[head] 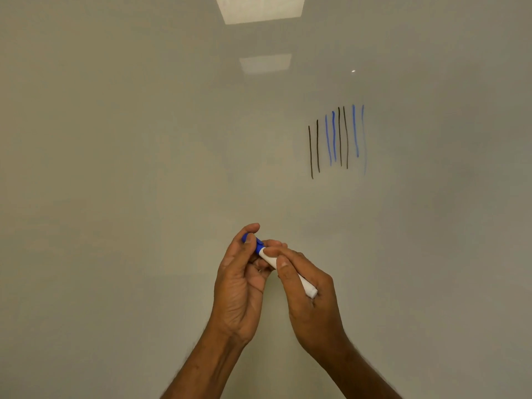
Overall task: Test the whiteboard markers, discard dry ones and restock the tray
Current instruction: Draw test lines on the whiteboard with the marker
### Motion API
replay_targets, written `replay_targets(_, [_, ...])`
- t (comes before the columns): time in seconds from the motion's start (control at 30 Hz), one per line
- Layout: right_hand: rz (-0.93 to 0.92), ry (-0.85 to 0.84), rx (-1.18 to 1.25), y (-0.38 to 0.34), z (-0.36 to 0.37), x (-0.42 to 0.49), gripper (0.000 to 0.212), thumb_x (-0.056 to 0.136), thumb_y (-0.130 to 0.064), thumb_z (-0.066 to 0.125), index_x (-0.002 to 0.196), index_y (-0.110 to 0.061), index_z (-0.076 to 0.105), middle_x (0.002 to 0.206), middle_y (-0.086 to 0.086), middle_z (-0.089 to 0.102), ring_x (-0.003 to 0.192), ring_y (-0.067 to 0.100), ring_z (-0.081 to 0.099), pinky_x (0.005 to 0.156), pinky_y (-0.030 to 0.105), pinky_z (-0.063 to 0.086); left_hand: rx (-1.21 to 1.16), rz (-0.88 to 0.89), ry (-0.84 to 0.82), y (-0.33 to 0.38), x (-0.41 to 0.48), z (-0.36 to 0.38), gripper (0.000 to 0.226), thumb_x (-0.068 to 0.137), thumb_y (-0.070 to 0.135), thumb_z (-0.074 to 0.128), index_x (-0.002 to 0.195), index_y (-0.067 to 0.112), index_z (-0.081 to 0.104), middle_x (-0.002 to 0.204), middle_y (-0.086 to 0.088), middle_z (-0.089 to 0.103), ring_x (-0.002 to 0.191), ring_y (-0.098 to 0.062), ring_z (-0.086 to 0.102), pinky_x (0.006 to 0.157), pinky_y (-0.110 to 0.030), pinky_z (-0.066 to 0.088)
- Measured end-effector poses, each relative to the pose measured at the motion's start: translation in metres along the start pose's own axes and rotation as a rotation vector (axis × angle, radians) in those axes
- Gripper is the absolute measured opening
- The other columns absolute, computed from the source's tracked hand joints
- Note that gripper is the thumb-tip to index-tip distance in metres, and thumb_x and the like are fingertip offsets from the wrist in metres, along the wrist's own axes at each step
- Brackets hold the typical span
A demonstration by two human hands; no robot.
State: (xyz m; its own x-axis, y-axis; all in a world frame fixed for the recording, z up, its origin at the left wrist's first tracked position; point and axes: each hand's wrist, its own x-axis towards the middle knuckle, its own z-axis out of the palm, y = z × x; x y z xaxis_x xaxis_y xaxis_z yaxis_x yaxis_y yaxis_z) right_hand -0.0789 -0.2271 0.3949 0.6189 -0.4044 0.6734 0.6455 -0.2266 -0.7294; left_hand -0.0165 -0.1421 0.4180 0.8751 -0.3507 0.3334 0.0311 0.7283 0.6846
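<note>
**Head view.** Nearest, the left hand (239, 283) and right hand (312, 300) meet on one marker (308, 288). The left thumb and fingers (251, 227) are curled round its blue cap (259, 245). The right thumb and forefinger pinch the white barrel (268, 259) just beside the cap, and the barrel's tail end projects past the right thumb, on the palm side. Cap and barrel appear joined; whether the cap is being pulled off or pressed home cannot be told.

Beyond the fingertips, up and to the right and well apart from them, the whiteboard (129, 145) carries eight upright test strokes (334, 139): two black, two blue, two black, two blue. The last stroke (364, 139), farthest right, is pale and thin, which suggests a marker running dry. Farthest, above the fingers, light panels (260, 8) reflect in the board.

**Judged progress:** testing looks well advanced, with several markers likely tried. The marker in hand is either just tested or next in turn. No tray or discard bin is in view, so discarding and restocking cannot be judged and presumably remain to be done.
</note>
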Motion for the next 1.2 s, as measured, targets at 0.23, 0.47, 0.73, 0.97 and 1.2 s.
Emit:
replay_targets(0.23, [0.031, -0.037, 0.055, 0.006, 0.011, -0.01, 0.025, 0.096, -0.017, 0.052, 0.115, -0.019, 0.069, 0.112, -0.011, 0.071, 0.11, 0.009, 0.065, 0.091, 0.017, 0.051, 0.105, 0.014, 0.033, 0.006, -0.006, -0.022, 0.028, 0.095, 0.019, 0.058, 0.119, 0.012, 0.071, 0.096, -0.012, 0.07, 0.092, -0.022, 0.068, 0.09, -0.039, 0.06])
replay_targets(0.47, [0.092, -0.048, -0.016, 0.018, 0.015, -0.029, 0.016, 0.086, -0.028, 0.068, 0.102, -0.026, 0.069, 0.089, -0.01, 0.073, 0.084, 0.013, 0.07, 0.07, 0.019, 0.055, 0.373, 0.065, 0.069, 0.009, -0.022, -0.054, 0.034, 0.109, 0.019, 0.038, 0.136, 0.013, 0.059, 0.116, -0.023, 0.073, 0.113, -0.037, 0.07, 0.104, -0.049, 0.052])
replay_targets(0.73, [0.068, -0.213, -0.444, 0.072, 0.033, -0.066, 0.025, 0.094, -0.043, 0.06, 0.11, -0.026, 0.069, 0.084, -0.018, 0.065, 0.075, 0.006, 0.063, 0.064, 0.014, 0.049, 0.806, 0.174, 0.161, -0.01, -0.052, -0.118, 0.036, 0.104, 0.035, 0.038, 0.131, 0.027, 0.061, 0.118, 0.013, 0.075, 0.119, -0.009, 0.065, 0.102, -0.016, 0.047])
replay_targets(0.97, [-0.012, -0.266, -0.61, 0.122, 0.058, -0.126, 0.025, 0.09, -0.032, 0.068, 0.112, -0.021, 0.068, 0.102, -0.008, 0.07, 0.09, 0.008, 0.065, 0.08, 0.02, 0.053, 1.35, 0.249, 0.201, -0.025, -0.094, -0.204, 0.045, 0.107, 0.045, 0.036, 0.151, 0.037, 0.039, 0.162, 0.02, 0.03, 0.153, 0.004, 0.012, 0.124, -0.023, 0.009])
replay_targets(1.2, [-0.008, -0.42, -0.769, 0.178, 0.09, -0.196, 0.027, 0.085, -0.022, 0.074, 0.112, -0.017, 0.07, 0.12, 0.001, 0.068, 0.114, 0.02, 0.062, 0.097, 0.029, 0.041, 1.873, 0.187, 0.186, -0.037, -0.154, -0.297, 0.061, 0.109, 0.046, 0.03, 0.163, 0.02, 0.02, 0.172, -0.003, 0.006, 0.159, -0.021, -0.002, 0.128, -0.041, -0.006])
